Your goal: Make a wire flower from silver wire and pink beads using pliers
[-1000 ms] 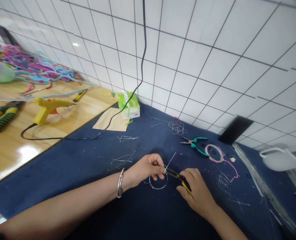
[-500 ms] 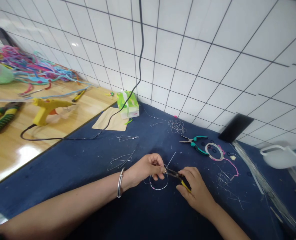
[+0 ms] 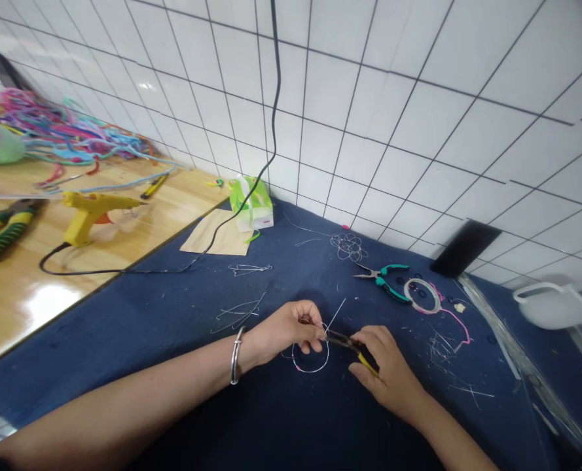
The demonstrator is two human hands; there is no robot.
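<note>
My left hand (image 3: 306, 327) pinches a thin looped wire (image 3: 315, 371) over the dark blue mat. A straight wire end sticks up to the right of the fingertips, and small pink marks show on the loop. My right hand (image 3: 385, 363) is closed around a pair of pliers (image 3: 366, 362) with yellow handles. The dark jaws of the pliers meet the wire right beside my left fingertips. Whether the jaws are fully closed on the wire is too small to tell. Part of the loop is hidden behind my left fingers.
Teal-handled pliers (image 3: 386, 281), a white ring spool (image 3: 422, 296) and a coil of wire (image 3: 348, 247) lie beyond my hands. Bent wires (image 3: 239, 314) lie to the left. A yellow glue gun (image 3: 91, 212) sits on the wooden table; its black cord (image 3: 207, 252) crosses the mat.
Almost nothing differs. The wire loop and the pliers have shifted very slightly, with both hands keeping their hold.
</note>
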